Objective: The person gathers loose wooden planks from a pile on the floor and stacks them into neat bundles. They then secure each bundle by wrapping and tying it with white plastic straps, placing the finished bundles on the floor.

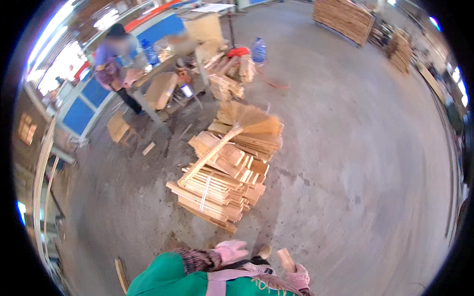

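My right hand (pixel 299 277), in a pink glove, grips a short piece of wood (pixel 285 259) beside my body; the wood points up and forward. My left hand (pixel 232 251), gloved in pink too, hovers in front of my waist, slightly blurred. Its fingers look stretched out, and I see nothing in it. Ahead of both hands lies a pile of wooden slats (pixel 222 192), partly bound with a white strap (pixel 205 193). A straw broom (pixel 259 125) rests slantwise on top of the pile, its handle toward the near left.
A person (pixel 111 61) stands at a workbench (pixel 148 106) at the far left. More wood pieces (pixel 227 84) and a blue water jug (pixel 258 51) stand beyond the pile. At the far right is a large wood stack (pixel 343 20). A small offcut (pixel 148 148) lies on the concrete floor (pixel 355 163).
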The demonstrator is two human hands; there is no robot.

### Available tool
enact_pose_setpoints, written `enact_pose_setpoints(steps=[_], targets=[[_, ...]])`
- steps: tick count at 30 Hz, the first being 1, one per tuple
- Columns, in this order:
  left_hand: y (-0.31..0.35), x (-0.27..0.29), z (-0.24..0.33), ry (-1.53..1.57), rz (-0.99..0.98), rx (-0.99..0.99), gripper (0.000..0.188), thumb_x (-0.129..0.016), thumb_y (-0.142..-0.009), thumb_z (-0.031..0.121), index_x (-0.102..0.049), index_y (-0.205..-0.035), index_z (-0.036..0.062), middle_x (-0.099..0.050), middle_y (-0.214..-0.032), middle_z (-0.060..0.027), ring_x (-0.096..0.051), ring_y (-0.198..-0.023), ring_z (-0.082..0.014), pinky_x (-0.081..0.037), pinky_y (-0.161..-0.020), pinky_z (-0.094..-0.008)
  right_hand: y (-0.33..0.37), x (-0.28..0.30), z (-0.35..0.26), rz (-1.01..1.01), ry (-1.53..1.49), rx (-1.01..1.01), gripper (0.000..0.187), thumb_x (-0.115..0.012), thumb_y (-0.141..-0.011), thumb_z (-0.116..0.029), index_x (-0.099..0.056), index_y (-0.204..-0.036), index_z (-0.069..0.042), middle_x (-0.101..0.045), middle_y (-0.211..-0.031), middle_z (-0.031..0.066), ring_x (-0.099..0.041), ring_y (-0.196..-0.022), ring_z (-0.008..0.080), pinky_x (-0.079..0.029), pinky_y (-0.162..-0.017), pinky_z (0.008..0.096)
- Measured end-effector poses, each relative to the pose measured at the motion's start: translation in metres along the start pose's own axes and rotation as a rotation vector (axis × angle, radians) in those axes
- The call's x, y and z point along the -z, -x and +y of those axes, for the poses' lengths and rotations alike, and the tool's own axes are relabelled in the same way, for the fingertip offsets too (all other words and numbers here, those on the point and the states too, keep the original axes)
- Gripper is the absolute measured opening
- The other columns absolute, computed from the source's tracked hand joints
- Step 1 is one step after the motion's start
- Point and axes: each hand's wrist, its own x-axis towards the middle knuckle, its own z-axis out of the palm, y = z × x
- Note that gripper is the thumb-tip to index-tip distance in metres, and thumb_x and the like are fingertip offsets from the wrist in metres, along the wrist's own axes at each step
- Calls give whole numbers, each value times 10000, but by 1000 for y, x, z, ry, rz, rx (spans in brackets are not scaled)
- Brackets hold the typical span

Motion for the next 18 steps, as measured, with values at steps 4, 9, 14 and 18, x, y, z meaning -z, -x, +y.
enact_pose_setpoints(steps=[4, 9, 14, 18], targets=[[-78, 22, 149, -202, 104, -346, 733, -739, -790, 457, -538, -1416, 133, -479, -1506, -171, -461, -1378, -416, -375, -1136, -526, -69, 71, -44, -49, -14, 240, 527, -811, -692, -365, -728, -1142, -103, -734, -1059, 131, -692, -1031, 325, -543, -903, 433], [-151, 40, 206, -553, 197, -389, 917, -787, -700, 524, -460, -1469, 147, -431, -1535, -102, -418, -1414, -384, -323, -1133, -604, -146, 140, -129, -181, 3, 483, 552, -804, -705, -371, -707, -1176, -101, -722, -1092, 137, -680, -1059, 327, -536, -920, 433], [-281, 87, 258, -479, 129, -301, 781, -796, -660, 537, -546, -1304, 173, -604, -1293, -99, -587, -1239, -350, -460, -1001, -561, -258, 227, -221, -217, 61, 579, 577, -797, -718, -377, -685, -1211, -99, -709, -1126, 143, -669, -1086, 330, -529, -937, 432], [-374, 165, 325, -404, 77, -238, 643, -757, -714, 494, -568, -1231, 161, -682, -1100, -119, -695, -1040, -354, -558, -848, -484, -344, 313, -284, -219, 111, 599, 598, -791, -728, -382, -668, -1239, -98, -699, -1152, 148, -659, -1108, 332, -523, -951, 432]])
